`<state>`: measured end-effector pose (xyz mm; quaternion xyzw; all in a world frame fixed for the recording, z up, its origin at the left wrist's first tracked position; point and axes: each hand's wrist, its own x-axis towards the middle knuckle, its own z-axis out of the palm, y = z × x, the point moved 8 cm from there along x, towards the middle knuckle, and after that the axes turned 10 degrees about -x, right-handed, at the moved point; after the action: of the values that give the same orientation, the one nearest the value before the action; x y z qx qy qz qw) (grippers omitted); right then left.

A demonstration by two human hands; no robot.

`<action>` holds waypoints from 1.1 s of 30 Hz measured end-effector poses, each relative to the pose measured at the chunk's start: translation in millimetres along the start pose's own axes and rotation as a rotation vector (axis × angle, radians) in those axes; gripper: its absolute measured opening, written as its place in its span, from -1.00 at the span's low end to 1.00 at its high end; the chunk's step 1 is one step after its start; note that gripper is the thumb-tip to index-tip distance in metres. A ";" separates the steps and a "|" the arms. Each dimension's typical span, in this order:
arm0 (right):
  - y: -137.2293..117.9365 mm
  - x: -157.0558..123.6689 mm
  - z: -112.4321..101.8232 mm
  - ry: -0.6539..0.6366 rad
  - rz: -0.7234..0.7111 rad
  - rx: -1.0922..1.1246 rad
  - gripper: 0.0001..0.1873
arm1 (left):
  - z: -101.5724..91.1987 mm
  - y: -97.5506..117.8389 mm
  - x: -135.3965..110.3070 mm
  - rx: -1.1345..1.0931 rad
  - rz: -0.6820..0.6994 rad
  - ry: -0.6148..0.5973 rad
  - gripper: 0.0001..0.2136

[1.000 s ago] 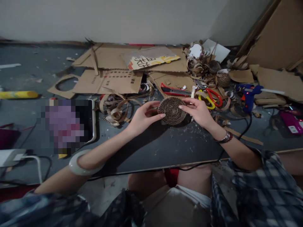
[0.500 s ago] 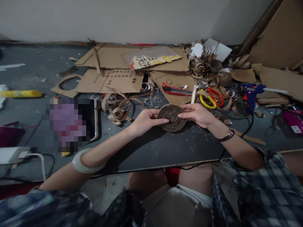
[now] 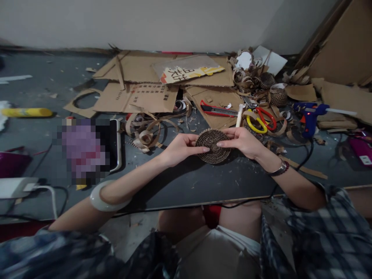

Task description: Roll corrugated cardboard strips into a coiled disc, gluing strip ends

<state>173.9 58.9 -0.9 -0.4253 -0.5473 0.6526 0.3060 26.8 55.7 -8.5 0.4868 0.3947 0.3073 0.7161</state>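
Note:
A round disc of coiled corrugated cardboard (image 3: 214, 154) is held up above the front part of the dark table, its spiral face toward me. My left hand (image 3: 183, 149) grips its left edge, thumb lying on the face and fingers tucked behind. From the right, my right hand (image 3: 243, 142) pinches it the same way, the thumb reaching near the centre. The fingertips behind the disc are hidden. Just beyond the right hand lie a white stick (image 3: 240, 115), a red utility knife (image 3: 217, 110) and scissors (image 3: 261, 121) with one yellow and one red handle.
A blue glue gun (image 3: 310, 116) with a lit red light stands at right, its cord running to the front edge. Cardboard sheets (image 3: 136, 97) and curled strips (image 3: 147, 135) cover the back. Left are a phone (image 3: 117, 145), a yellow tube (image 3: 27, 112) and a white charger (image 3: 17, 188).
Both hands keep hold of the coiled disc. It has shifted very slightly to the right, and my right thumb sits a little nearer its centre. The whole view has moved slightly.

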 end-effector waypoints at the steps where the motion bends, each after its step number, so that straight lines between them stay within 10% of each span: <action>1: 0.0 -0.1 0.5 0.002 -0.011 -0.012 -0.60 | 0.3 0.1 -0.3 0.008 0.000 -0.001 -0.66; 33: 4.4 -0.2 -1.4 0.024 0.024 -0.083 -0.65 | 1.9 2.9 -1.1 0.074 0.103 0.068 -0.65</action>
<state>175.5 58.4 -5.2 -0.4517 -0.5651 0.6279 0.2868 27.8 54.9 -5.0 0.5217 0.4044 0.3454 0.6671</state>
